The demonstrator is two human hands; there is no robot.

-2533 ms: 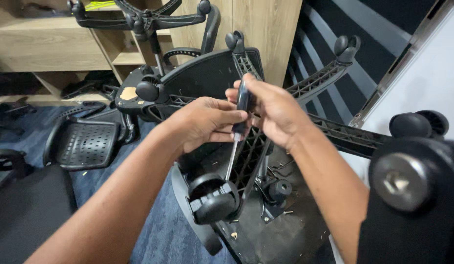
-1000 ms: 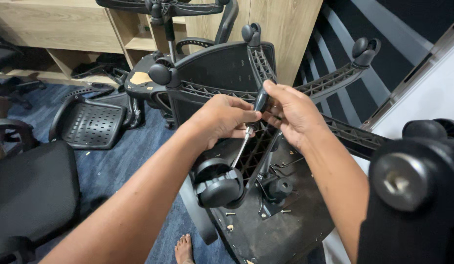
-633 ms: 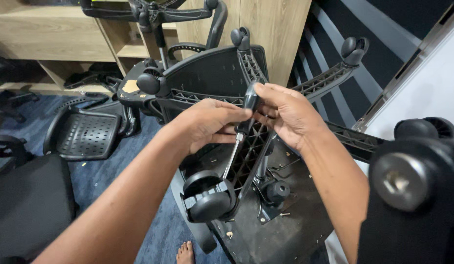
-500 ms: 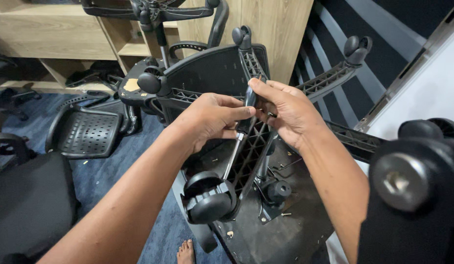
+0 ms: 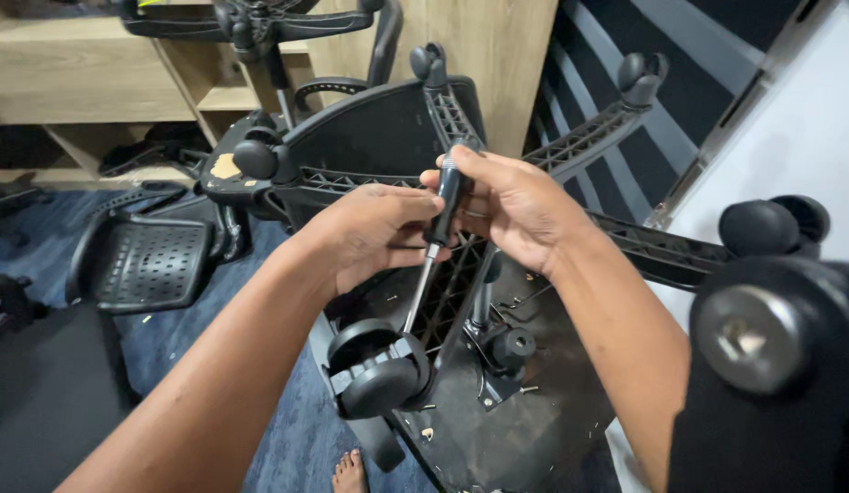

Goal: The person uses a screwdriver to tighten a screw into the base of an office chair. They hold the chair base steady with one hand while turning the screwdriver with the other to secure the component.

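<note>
I look down at an upturned black office chair base [image 5: 570, 146] with ribbed legs and caster wheels. My left hand [image 5: 374, 236] and my right hand [image 5: 516, 205] both grip the black handle of a screwdriver [image 5: 445, 205]. Its metal shaft runs down and left to a caster wheel [image 5: 379, 370] at the end of one leg. The tip is hidden behind the wheel. Below the legs lies the black seat underside [image 5: 525, 429] with a gas cylinder [image 5: 484, 297] rising from its mechanism.
A perforated black seat pan [image 5: 150, 265] lies on the blue carpet [image 5: 278, 447] at left. Wooden shelving [image 5: 86, 73] stands behind, with another chair base on top. A large caster [image 5: 762, 329] fills the near right. A bare toe [image 5: 351, 473] shows at the bottom. Small screws lie scattered.
Both hands have stayed on the screwdriver at the chair leg. The view has shifted slightly, and the grip on the handle has barely changed.
</note>
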